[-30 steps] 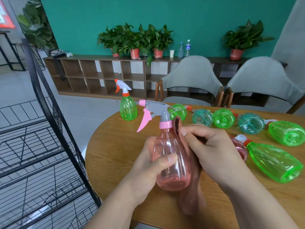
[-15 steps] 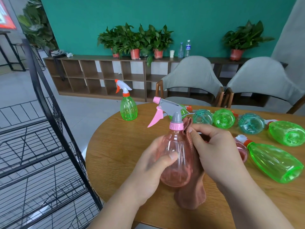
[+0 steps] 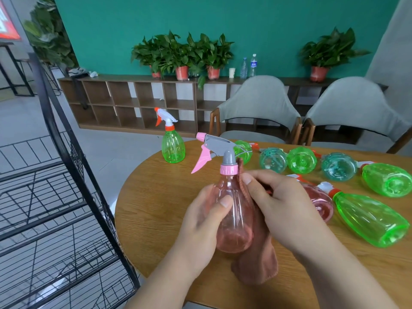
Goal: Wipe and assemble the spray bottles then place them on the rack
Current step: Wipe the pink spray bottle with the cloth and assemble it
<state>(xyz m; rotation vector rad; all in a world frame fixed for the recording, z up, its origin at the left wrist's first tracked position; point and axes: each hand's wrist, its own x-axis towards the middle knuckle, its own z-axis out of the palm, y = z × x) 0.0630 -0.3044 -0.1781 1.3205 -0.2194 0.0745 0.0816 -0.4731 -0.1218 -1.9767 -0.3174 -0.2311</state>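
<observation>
Left hand (image 3: 200, 221) wraps the pink bottle (image 3: 233, 210) to steady it; right hand (image 3: 283, 206), seemingly pinching, presses the cloth (image 3: 258, 266) along its side.

Red bottle (image 3: 321, 204) half behind right hand (image 3: 285, 208), cloth (image 3: 256, 264) mostly behind pink bottle (image 3: 234, 219), rack (image 3: 74, 152) partly off left edge.

Bright, even light; wide-angle edge warp.
</observation>
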